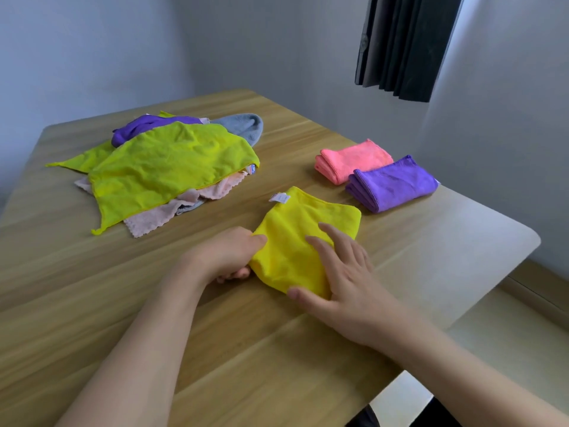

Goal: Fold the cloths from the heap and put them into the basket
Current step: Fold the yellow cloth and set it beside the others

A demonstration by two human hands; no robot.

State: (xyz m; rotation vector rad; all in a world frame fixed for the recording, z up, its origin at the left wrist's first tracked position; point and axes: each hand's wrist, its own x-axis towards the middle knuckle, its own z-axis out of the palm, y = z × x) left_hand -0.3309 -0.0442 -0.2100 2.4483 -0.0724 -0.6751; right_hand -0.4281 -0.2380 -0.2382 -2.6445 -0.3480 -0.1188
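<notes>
Mid-fold, the left hand (229, 254) pinches the yellow cloth's (303, 238) near-left edge while the right hand (338, 282) presses flat on its near-right corner; its length runs away from both, tag farthest.

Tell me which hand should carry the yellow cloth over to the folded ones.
Probably the right hand: it lies flat on the yellow cloth, on the side nearer the folded purple cloth and pink cloth. The left hand grips the far edge.
</notes>
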